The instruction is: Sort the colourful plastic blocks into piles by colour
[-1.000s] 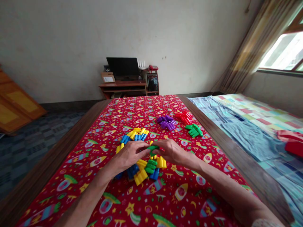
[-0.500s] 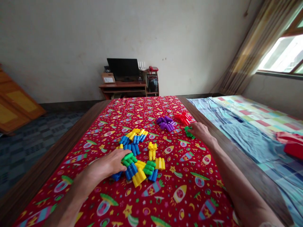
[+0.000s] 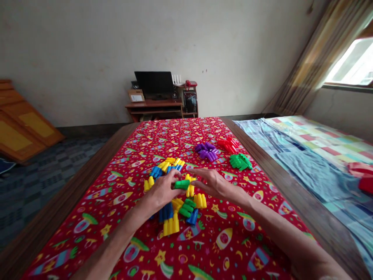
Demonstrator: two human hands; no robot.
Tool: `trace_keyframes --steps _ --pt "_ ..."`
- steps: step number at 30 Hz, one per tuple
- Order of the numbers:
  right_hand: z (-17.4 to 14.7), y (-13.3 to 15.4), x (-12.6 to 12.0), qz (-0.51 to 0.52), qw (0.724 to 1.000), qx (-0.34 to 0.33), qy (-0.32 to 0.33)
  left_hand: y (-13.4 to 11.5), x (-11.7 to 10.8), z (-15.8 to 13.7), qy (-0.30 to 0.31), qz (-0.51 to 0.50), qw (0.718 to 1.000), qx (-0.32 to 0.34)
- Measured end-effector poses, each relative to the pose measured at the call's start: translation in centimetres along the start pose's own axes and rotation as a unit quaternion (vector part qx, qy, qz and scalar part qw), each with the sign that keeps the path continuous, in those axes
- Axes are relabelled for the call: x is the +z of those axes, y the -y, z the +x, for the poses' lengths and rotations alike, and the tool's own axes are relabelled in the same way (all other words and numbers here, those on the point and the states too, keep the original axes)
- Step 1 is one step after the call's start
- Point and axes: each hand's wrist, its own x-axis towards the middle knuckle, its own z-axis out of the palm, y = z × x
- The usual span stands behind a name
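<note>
Head cam: R hand (image 3: pixel 208 182) is back from green heap (image 3: pixel 240 161), fingers apart, apparently w/ nothing in it; L hand (image 3: pixel 163 188) now grips green block (image 3: pixel 182 184) just beside R, over mixed-color pcs (image 3: pixel 177 203) on tabletop (image 3: pixel 204 249). Means R's prob. free for handling.

A black flat-screen monitor (image 3: pixel 153 83) stands on a brown wooden desk (image 3: pixel 155 104); just left of the monitor, a brown cardboard box (image 3: pixel 136 95); right of it, a red telephone (image 3: pixel 191 83); far right of it, a long tan fabric curtain (image 3: pixel 316 58).
</note>
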Motion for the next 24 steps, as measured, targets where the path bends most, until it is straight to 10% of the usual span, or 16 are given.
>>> trace_keyframes --steps 7,14,24 --pt "0.5 -1.3 -2.0 -0.09 0.993 0.061 -0.046 -0.7 0.8 -0.7 0.032 0.023 0.999 0.029" --pt "-2.4 -8.2 -10.2 -0.288 0.903 0.302 -0.1 0.5 2.1 -3.1 0.127 0.256 0.943 0.17" --pt "-4.3 -9.9 -10.7 -0.385 0.816 0.428 -0.049 0.7 1.5 -1.3 0.079 0.246 0.951 0.17"
